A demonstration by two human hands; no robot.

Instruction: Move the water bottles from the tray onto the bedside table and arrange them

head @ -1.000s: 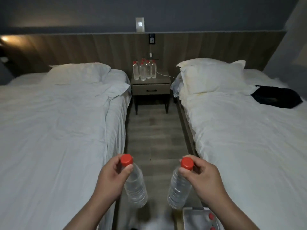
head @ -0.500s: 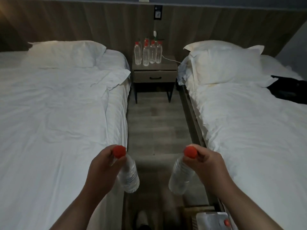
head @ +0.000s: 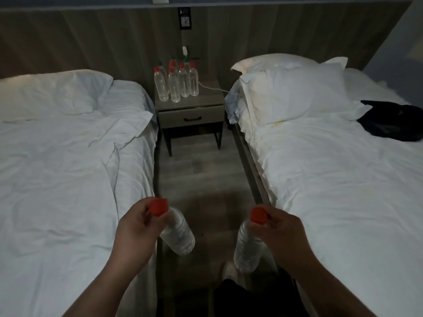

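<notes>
Bedside table (head: 207, 100) nearer now; tray gone from view.

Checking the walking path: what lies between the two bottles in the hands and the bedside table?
In the head view, only bare wood floor between the two beds separates the held bottles from the bedside table.

I'm looking into a twin bedroom — a hotel room, by the look of it. Two single beds in white linen run either side of a narrow wood-look floor (head: 196, 170): the left bed (head: 68, 168) at nine o'clock, the right bed (head: 332, 179) at three. At twelve o'clock a bedside table (head: 191, 110) with one drawer stands between the pillows, against a long wood-panelled headboard wall (head: 91, 42) carrying a socket plate (head: 185, 18) — capped water bottles (head: 175, 82) clustered on top.
</notes>
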